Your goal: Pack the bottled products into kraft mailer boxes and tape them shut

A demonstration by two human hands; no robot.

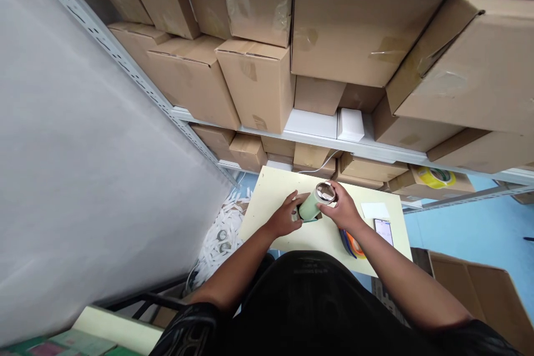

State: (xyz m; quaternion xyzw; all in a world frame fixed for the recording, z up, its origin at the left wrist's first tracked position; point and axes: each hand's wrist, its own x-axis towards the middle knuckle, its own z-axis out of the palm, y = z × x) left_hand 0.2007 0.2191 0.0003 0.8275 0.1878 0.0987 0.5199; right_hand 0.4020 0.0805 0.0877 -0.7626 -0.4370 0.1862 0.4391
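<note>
A pale green cup (pixel 311 205) with a shiny metal rim (pixel 325 192) lies tilted over the small cream table (pixel 271 194). My left hand (pixel 286 216) is closed around its lower end. My right hand (pixel 342 208) grips the upper end by the metal rim. Under the cup something dark and teal shows, partly hidden by my hands.
A phone (pixel 384 231) and a white card (pixel 374 210) lie on the table's right side, with orange and blue tape rolls (pixel 352 245) at its near edge. Metal shelves hold stacked cardboard boxes (pixel 258 78). White scraps (pixel 223 228) litter the blue floor at left. An open carton (pixel 479 289) stands at right.
</note>
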